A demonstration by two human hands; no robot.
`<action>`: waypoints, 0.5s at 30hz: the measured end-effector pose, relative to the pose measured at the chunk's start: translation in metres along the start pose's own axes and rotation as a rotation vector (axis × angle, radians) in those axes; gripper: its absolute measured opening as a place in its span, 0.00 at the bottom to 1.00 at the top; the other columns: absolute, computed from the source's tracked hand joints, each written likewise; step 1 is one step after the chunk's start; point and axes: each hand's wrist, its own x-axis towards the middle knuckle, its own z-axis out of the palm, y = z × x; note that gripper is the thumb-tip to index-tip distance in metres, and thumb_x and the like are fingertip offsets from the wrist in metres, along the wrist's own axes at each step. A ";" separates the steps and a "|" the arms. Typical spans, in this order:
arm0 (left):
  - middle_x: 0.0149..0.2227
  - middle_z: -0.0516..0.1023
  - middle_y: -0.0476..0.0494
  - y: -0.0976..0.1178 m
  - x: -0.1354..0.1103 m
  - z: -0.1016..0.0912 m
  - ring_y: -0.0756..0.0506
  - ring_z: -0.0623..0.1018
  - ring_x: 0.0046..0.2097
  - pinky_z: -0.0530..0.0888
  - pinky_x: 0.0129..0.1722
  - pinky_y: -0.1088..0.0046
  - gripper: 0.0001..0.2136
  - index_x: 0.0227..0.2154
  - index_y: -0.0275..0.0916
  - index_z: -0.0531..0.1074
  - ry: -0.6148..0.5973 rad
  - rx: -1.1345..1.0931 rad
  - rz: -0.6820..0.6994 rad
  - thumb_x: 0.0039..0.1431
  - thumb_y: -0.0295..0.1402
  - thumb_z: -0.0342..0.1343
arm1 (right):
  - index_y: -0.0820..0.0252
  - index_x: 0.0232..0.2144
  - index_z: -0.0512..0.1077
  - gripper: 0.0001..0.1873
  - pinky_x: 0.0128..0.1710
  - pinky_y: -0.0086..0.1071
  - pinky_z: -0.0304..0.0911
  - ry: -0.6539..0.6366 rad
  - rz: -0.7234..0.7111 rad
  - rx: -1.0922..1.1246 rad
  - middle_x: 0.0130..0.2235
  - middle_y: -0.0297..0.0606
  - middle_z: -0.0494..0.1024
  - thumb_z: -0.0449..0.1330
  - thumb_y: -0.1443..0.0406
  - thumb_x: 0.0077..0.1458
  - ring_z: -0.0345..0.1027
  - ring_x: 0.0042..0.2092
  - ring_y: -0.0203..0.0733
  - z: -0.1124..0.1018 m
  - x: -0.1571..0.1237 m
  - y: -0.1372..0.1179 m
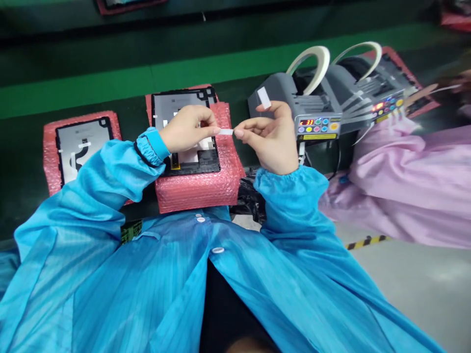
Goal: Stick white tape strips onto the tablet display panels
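Observation:
A short strip of white tape (225, 132) is stretched between my two hands. My left hand (187, 128) pinches its left end between thumb and forefinger, over a tablet-like panel (206, 162) with its inner side up. My right hand (272, 139) has thumb and fingertip closed at the strip's right end. Another white tape piece (264, 97) clings to a raised finger of that hand. Below the panel lies a stack of pink bubble wrap (198, 192). Part of the panel is hidden by my left hand.
At left, a second panel (84, 142) lies on pink bubble wrap. A grey tape dispenser (274, 88) with a lit display stands right of my hand, a second dispenser (368, 83) beside it. A co-worker's pink sleeve (412, 181) reaches in from the right.

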 end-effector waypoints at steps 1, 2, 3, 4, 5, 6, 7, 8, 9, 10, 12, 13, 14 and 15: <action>0.33 0.78 0.46 0.000 0.000 -0.001 0.46 0.77 0.39 0.71 0.42 0.69 0.07 0.32 0.37 0.76 -0.003 -0.003 -0.022 0.61 0.34 0.58 | 0.50 0.39 0.58 0.29 0.31 0.28 0.70 0.017 0.039 0.014 0.28 0.22 0.76 0.73 0.64 0.42 0.74 0.32 0.33 0.003 0.000 -0.001; 0.33 0.78 0.46 0.000 -0.001 -0.002 0.46 0.77 0.39 0.71 0.42 0.69 0.07 0.31 0.37 0.76 -0.007 -0.003 -0.040 0.62 0.35 0.58 | 0.50 0.39 0.58 0.29 0.31 0.27 0.70 0.036 0.081 0.032 0.27 0.21 0.76 0.73 0.65 0.42 0.74 0.31 0.33 0.007 0.001 -0.003; 0.33 0.79 0.45 0.000 -0.001 -0.002 0.46 0.77 0.39 0.71 0.42 0.69 0.08 0.31 0.38 0.76 -0.010 -0.003 -0.053 0.62 0.36 0.58 | 0.51 0.39 0.58 0.28 0.31 0.27 0.70 0.057 0.122 0.054 0.26 0.21 0.75 0.73 0.67 0.42 0.74 0.31 0.33 0.012 0.002 -0.005; 0.33 0.79 0.45 0.000 0.000 -0.003 0.46 0.77 0.39 0.71 0.42 0.69 0.09 0.31 0.38 0.76 -0.013 -0.002 -0.061 0.62 0.38 0.58 | 0.51 0.38 0.59 0.28 0.31 0.27 0.70 0.077 0.162 0.078 0.25 0.21 0.74 0.72 0.68 0.42 0.73 0.31 0.32 0.016 0.003 -0.007; 0.33 0.79 0.45 0.000 0.000 -0.003 0.46 0.77 0.39 0.71 0.41 0.69 0.09 0.31 0.38 0.76 -0.013 -0.001 -0.065 0.62 0.39 0.58 | 0.51 0.38 0.59 0.29 0.31 0.26 0.70 0.096 0.197 0.104 0.25 0.20 0.73 0.72 0.70 0.41 0.73 0.31 0.32 0.020 0.005 -0.008; 0.32 0.79 0.45 -0.001 0.001 -0.003 0.46 0.77 0.39 0.71 0.41 0.69 0.10 0.30 0.38 0.76 -0.010 -0.001 -0.068 0.62 0.39 0.58 | 0.51 0.38 0.59 0.29 0.31 0.26 0.69 0.112 0.227 0.128 0.25 0.20 0.72 0.72 0.72 0.40 0.73 0.30 0.32 0.023 0.007 -0.008; 0.32 0.78 0.44 -0.003 0.001 -0.003 0.46 0.77 0.38 0.71 0.40 0.69 0.10 0.30 0.38 0.75 -0.005 0.000 -0.073 0.62 0.40 0.58 | 0.52 0.38 0.59 0.29 0.31 0.26 0.69 0.124 0.249 0.149 0.25 0.20 0.72 0.72 0.73 0.40 0.73 0.30 0.32 0.025 0.010 -0.008; 0.32 0.78 0.44 -0.005 0.003 -0.002 0.46 0.77 0.38 0.71 0.40 0.69 0.10 0.30 0.38 0.75 0.003 0.004 -0.082 0.62 0.40 0.58 | 0.52 0.39 0.59 0.29 0.31 0.26 0.69 0.129 0.264 0.165 0.25 0.20 0.72 0.71 0.73 0.41 0.73 0.31 0.32 0.027 0.014 -0.006; 0.31 0.78 0.44 -0.008 0.004 -0.001 0.45 0.76 0.38 0.71 0.40 0.68 0.10 0.30 0.38 0.75 0.013 0.012 -0.096 0.61 0.39 0.58 | 0.51 0.39 0.59 0.29 0.32 0.26 0.70 0.133 0.275 0.175 0.25 0.20 0.72 0.71 0.73 0.41 0.73 0.31 0.31 0.028 0.017 -0.004; 0.31 0.78 0.44 -0.012 0.006 0.000 0.45 0.76 0.38 0.71 0.41 0.68 0.10 0.29 0.38 0.75 0.022 0.027 -0.112 0.61 0.38 0.57 | 0.51 0.40 0.59 0.29 0.32 0.26 0.70 0.138 0.282 0.179 0.25 0.20 0.72 0.70 0.74 0.42 0.73 0.31 0.31 0.029 0.021 0.000; 0.31 0.78 0.44 -0.020 0.010 0.005 0.43 0.76 0.40 0.71 0.44 0.65 0.09 0.28 0.40 0.75 0.031 0.079 -0.143 0.60 0.37 0.57 | 0.52 0.40 0.59 0.28 0.33 0.26 0.70 0.148 0.301 0.167 0.26 0.20 0.73 0.69 0.75 0.42 0.72 0.30 0.30 0.029 0.028 0.008; 0.31 0.77 0.44 -0.023 0.012 0.007 0.42 0.75 0.42 0.71 0.46 0.63 0.08 0.27 0.40 0.74 0.034 0.113 -0.157 0.60 0.36 0.57 | 0.52 0.39 0.59 0.28 0.33 0.26 0.70 0.147 0.313 0.149 0.26 0.21 0.73 0.69 0.77 0.42 0.72 0.30 0.30 0.029 0.031 0.012; 0.32 0.77 0.44 -0.027 0.014 0.010 0.40 0.75 0.44 0.70 0.49 0.61 0.08 0.26 0.41 0.74 0.036 0.147 -0.169 0.59 0.36 0.57 | 0.53 0.39 0.59 0.29 0.32 0.26 0.70 0.142 0.325 0.127 0.27 0.21 0.74 0.68 0.79 0.41 0.72 0.29 0.30 0.029 0.035 0.017; 0.32 0.77 0.43 -0.029 0.015 0.013 0.39 0.74 0.47 0.69 0.51 0.59 0.08 0.26 0.41 0.74 0.039 0.176 -0.179 0.58 0.36 0.57 | 0.53 0.38 0.59 0.29 0.32 0.26 0.70 0.133 0.337 0.103 0.27 0.21 0.74 0.67 0.80 0.40 0.71 0.29 0.30 0.030 0.037 0.021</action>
